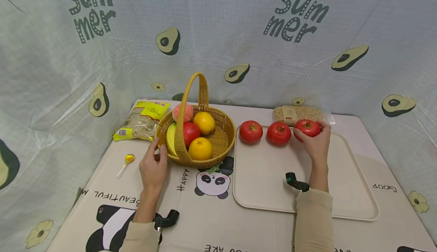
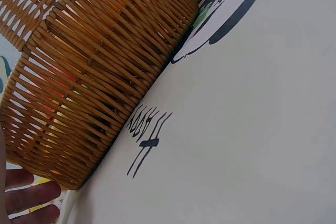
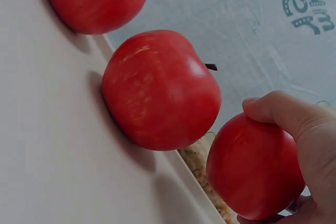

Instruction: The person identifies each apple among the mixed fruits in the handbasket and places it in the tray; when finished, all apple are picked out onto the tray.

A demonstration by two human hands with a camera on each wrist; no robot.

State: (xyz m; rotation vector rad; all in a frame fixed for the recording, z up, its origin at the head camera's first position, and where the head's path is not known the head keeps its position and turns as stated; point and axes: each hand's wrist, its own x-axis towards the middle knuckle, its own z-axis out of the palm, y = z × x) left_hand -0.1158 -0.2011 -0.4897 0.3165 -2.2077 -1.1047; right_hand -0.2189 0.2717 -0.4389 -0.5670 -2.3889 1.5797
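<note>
My right hand grips a red apple at the tray's far edge, thumb on one side and fingers on the other. Two more red apples, a middle one and a left one, sit in a row along that edge of the beige tray. At the left side of a yellow wicker basket, my left hand rests with loosely extended fingers against the weave. Inside the basket lie a pink peach, a banana, a red apple and two oranges.
A yellow-labelled food bag lies left of the basket, with a lollipop nearer the front. Behind the tray is a clear bag of grains. Printed sheeting hangs behind the table.
</note>
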